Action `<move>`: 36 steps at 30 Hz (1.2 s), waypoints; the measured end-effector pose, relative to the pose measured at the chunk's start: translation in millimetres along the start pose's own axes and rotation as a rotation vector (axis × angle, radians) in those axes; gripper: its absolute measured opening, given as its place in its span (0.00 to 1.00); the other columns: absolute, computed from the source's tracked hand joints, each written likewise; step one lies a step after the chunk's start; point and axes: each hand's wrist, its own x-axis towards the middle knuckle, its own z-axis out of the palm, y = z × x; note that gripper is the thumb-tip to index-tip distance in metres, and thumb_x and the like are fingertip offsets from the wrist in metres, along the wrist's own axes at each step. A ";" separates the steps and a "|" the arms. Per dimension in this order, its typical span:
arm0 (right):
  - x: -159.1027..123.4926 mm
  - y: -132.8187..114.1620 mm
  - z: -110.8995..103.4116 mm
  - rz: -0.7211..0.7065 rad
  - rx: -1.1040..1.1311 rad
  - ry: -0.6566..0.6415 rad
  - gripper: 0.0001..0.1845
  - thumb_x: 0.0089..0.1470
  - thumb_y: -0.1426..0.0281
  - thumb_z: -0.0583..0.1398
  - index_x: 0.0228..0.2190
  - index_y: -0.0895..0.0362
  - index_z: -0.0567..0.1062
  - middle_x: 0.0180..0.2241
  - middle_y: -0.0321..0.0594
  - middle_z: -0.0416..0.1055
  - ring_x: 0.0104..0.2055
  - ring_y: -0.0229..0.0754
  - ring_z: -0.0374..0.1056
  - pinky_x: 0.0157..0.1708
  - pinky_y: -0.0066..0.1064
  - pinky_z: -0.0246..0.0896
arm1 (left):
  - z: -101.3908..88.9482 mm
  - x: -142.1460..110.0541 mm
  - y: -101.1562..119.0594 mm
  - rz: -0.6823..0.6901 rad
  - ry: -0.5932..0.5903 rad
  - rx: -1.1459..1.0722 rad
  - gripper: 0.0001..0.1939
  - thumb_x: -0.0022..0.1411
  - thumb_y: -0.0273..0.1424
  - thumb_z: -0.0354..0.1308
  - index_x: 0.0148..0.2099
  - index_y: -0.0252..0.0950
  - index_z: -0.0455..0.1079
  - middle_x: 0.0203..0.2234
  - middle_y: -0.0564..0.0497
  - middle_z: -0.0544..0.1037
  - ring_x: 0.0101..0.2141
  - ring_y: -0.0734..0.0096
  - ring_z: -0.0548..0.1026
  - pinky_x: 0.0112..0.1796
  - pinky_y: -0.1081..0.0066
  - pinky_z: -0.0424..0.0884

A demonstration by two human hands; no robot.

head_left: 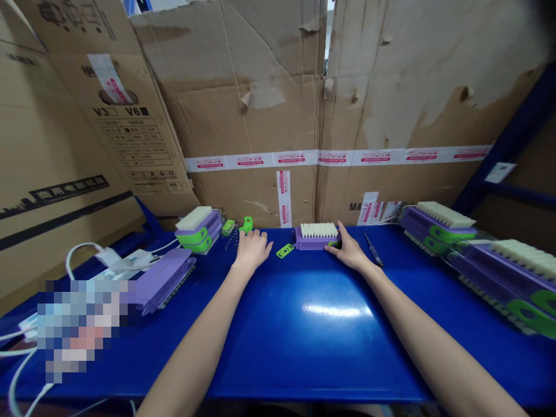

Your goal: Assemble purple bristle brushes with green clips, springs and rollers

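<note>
My right hand [351, 252] grips the right end of a purple block with a cream bristle top [319, 231], thumb in front and fingers behind it. The block lies flat near the back of the blue table, bristles up. My left hand [252, 250] rests palm down with its thumb held away from the fingers. Its fingertips are beside a green plastic part [246, 224] and several small springs [232, 238]; they partly hide what lies beneath. Between my hands lies a flat green plate with holes [285, 251], just left of the block.
A screwdriver [374, 251] lies right of my right hand. Purple and green brush blocks [438, 227] stand at the right, another [198, 230] at the back left. A purple piece [165, 278] lies near a white power strip [125, 263] with cables. Cardboard [256, 116] walls the back.
</note>
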 end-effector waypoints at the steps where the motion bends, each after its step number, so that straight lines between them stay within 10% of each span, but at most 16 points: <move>1: 0.1 0.2 0.1 0.000 -0.002 0.000 0.50 0.46 0.59 0.62 0.62 0.58 0.42 0.60 0.53 0.54 0.61 0.53 0.53 0.58 0.45 0.49 | -1.5 0.3 -0.3 -0.011 -0.001 -0.006 0.20 0.63 0.39 0.44 0.44 0.29 0.69 0.38 0.37 0.74 0.41 0.53 0.70 0.46 0.55 0.56; 9: 0.1 -0.3 -0.1 -0.015 -0.005 0.008 0.50 0.46 0.60 0.62 0.62 0.56 0.43 0.59 0.51 0.56 0.61 0.54 0.54 0.57 0.45 0.50 | -9.8 1.0 -22.1 -0.352 0.056 0.014 0.18 0.62 0.29 0.40 0.44 0.27 0.69 0.38 0.34 0.74 0.41 0.51 0.72 0.41 0.58 0.61; 14: -0.7 -2.3 -1.3 -0.005 -0.017 -0.001 0.49 0.47 0.60 0.61 0.62 0.58 0.42 0.60 0.53 0.56 0.61 0.54 0.53 0.57 0.45 0.50 | -0.2 2.3 -44.0 -0.519 -0.108 -0.024 0.17 0.61 0.30 0.43 0.42 0.30 0.71 0.37 0.36 0.76 0.39 0.53 0.74 0.40 0.58 0.64; 36: -2.4 -5.8 -3.3 -0.013 -0.029 -0.011 0.48 0.47 0.60 0.61 0.62 0.57 0.43 0.60 0.51 0.55 0.62 0.53 0.52 0.58 0.45 0.49 | 1.9 1.0 -57.6 -0.538 -0.189 -0.162 0.13 0.57 0.37 0.52 0.42 0.38 0.69 0.40 0.41 0.75 0.42 0.54 0.74 0.38 0.63 0.69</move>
